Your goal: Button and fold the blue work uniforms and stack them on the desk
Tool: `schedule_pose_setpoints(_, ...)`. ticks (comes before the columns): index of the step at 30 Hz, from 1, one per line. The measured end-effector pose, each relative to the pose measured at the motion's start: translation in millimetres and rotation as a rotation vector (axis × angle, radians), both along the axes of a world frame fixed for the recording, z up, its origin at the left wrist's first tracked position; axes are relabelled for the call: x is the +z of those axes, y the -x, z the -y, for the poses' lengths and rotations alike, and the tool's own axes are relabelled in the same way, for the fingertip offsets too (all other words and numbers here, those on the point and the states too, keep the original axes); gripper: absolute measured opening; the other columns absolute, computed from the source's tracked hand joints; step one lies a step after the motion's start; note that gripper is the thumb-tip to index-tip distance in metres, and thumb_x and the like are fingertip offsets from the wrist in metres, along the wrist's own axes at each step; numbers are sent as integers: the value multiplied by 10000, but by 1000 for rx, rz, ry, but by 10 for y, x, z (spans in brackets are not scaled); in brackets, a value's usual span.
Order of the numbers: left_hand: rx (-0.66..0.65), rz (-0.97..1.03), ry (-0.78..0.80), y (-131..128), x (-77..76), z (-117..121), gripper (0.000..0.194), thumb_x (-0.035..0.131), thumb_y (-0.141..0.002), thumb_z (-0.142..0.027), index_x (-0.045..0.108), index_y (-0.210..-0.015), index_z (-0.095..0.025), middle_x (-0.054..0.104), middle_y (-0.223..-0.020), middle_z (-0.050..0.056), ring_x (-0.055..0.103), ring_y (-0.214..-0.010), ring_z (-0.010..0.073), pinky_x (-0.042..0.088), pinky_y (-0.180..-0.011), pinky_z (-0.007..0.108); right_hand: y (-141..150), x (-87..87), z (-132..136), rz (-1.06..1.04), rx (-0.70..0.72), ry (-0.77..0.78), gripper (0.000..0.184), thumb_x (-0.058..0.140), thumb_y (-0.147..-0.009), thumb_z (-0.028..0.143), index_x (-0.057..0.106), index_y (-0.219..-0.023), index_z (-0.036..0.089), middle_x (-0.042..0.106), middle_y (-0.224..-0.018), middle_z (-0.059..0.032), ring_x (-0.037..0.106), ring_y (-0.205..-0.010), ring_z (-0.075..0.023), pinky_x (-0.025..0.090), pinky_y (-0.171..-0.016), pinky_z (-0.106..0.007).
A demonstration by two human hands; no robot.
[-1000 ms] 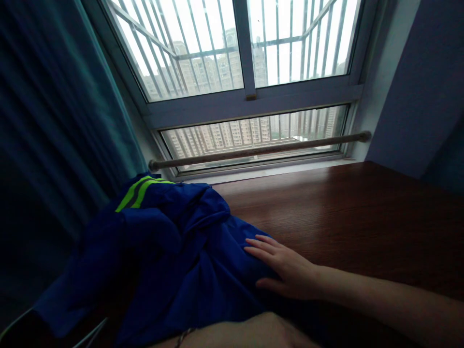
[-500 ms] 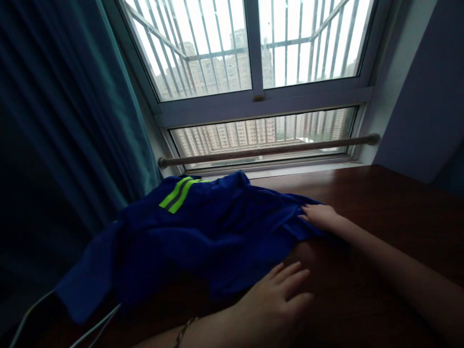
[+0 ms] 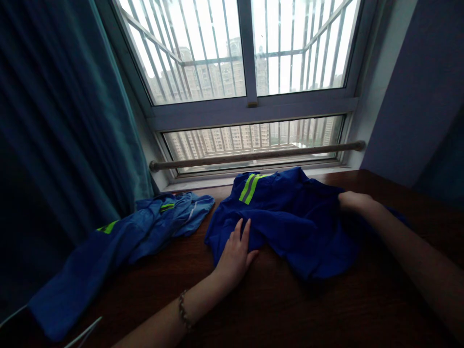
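A dark blue work garment (image 3: 290,222) with a yellow-green and grey reflective stripe lies crumpled on the brown wooden surface (image 3: 261,314). At its right end my right hand (image 3: 357,203) is closed on the cloth, its fingertips hidden in the folds. My left hand (image 3: 234,253), with a braided bracelet on the wrist, rests with fingers stretched out on the garment's lower left edge. Left of it lies a second, lighter blue garment (image 3: 145,229) with small yellow-green stripes, touched by neither hand.
Behind the surface stands a barred window (image 3: 250,104) with a horizontal rail (image 3: 261,155) across its lower part. A teal curtain (image 3: 72,121) hangs at the left. Thin white cords (image 3: 85,332) show at the bottom left; a wall (image 3: 409,96) stands at the right.
The dark blue garment has moved right with my right hand, uncovering the lighter blue garment. My left hand has moved up and left onto the cloth.
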State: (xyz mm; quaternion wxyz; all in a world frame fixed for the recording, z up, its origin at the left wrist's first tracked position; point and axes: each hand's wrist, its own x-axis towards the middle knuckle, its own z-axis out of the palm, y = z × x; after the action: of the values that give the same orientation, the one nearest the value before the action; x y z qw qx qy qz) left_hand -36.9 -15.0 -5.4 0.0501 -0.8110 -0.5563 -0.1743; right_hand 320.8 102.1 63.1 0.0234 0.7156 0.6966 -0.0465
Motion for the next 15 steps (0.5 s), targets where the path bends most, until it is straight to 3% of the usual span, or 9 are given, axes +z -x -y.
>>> schedule_pose_setpoints(3,-8,-44,64,46,25,-57,519,407,-802,-150,267,-1302,-157,506,-1073,106,502,-953,197,419,-821,332,331,109,132,-98,256,18,354,535,-738,387,616,-952,117,604,-975,-160,562,-919,-274,423,-772,-356)
schedule_pose_setpoints(5,-76,-113,60,35,82,-5,409,352,-790,-82,432,-1182,-168,535,-932,76,518,-840,175,433,-739,296,584,138,254,-254,496,-36,435,526,-747,414,546,-1092,148,578,-1057,-118,528,-988,-237,398,-834,-314)
schedule_pose_setpoints(9,-293,-189,-157,-57,248,275,187,400,-736,-125,556,-834,-159,525,-747,62,478,-692,185,394,-597,314,961,13,479,-421,722,122,609,622,-648,452,475,-1174,181,582,-1032,-73,546,-934,-213,421,-785,-279)
schedule_pose_setpoints(12,-533,-127,-317,-109,379,483,132,450,-714,-223,485,-598,-171,463,-583,32,422,-574,159,354,-543,311,1082,-112,561,-380,796,191,490,653,-624,381,548,-1052,167,605,-950,-60,570,-841,-200,433,-696,-254)
schedule_pose_setpoints(15,-572,38,-320,-105,496,515,163,442,-753,-289,528,-682,-170,514,-652,48,466,-639,169,390,-601,331,1137,-100,618,-332,877,212,288,608,-673,295,595,-918,143,626,-863,-45,579,-764,-172,425,-647,-233)
